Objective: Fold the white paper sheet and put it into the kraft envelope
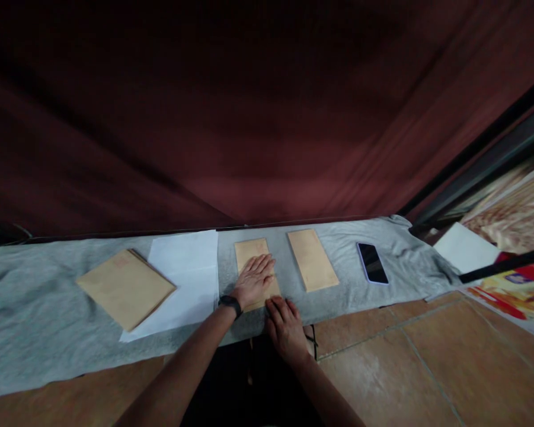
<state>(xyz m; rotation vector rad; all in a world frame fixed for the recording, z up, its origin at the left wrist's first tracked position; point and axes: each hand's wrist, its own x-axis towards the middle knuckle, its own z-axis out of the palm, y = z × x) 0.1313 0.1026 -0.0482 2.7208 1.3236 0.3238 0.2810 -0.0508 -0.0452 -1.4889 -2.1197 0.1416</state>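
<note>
A tan paper envelope (250,248) lies on the grey cloth straight in front of me. My left hand (254,280), with a dark band on its wrist, rests flat across it with the fingers stretched out. At the envelope's near right corner is my right hand (285,326), its fingers extended and fingertips touching the edge. Just to the right lies a second tan envelope (313,260), apart from both hands. To the left, a stack of tan envelopes (125,289) sits turned at an angle, partly on top of white paper sheets (191,279).
A phone (372,263) with a light purple edge lies at the right of the cloth-covered bench (40,296). Dark red curtain (258,148) hangs behind. Black bars (507,264), a white sheet and a red and yellow printed package (522,293) are at far right, above the tiled floor (404,362).
</note>
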